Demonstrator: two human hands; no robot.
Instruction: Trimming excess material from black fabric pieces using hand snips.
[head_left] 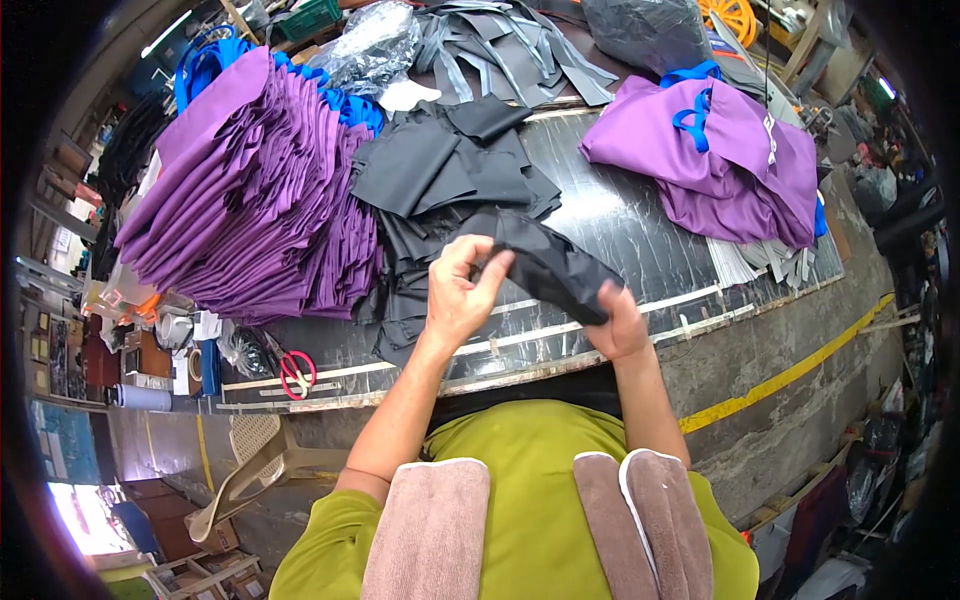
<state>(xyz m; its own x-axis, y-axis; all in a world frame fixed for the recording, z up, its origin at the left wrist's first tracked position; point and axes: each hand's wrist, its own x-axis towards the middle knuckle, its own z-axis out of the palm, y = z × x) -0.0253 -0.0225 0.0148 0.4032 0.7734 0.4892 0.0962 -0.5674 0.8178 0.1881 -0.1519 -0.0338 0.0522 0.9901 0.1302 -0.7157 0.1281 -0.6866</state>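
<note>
A folded piece of black fabric [553, 262] is stretched between my two hands above the table's near side. My left hand [462, 290] pinches its upper left end between thumb and fingers. At the lower right end, my right hand [617, 322], slightly smeared by motion, is closed on the cloth. Just beyond my left hand lies a loose pile of black fabric pieces [440, 165], some slipping down toward the front edge. To its left rises a tall stack of folded purple fabric [255, 200] with blue straps [350, 108].
A purple cloth bundle [715, 150] with blue straps lies at the right over pale strips. Red-handled scissors [297, 375] rest near the left front edge. Dark and grey strips [500, 50] and clear plastic wrap [370, 45] lie at the back. A beige chair [250, 460] stands behind left.
</note>
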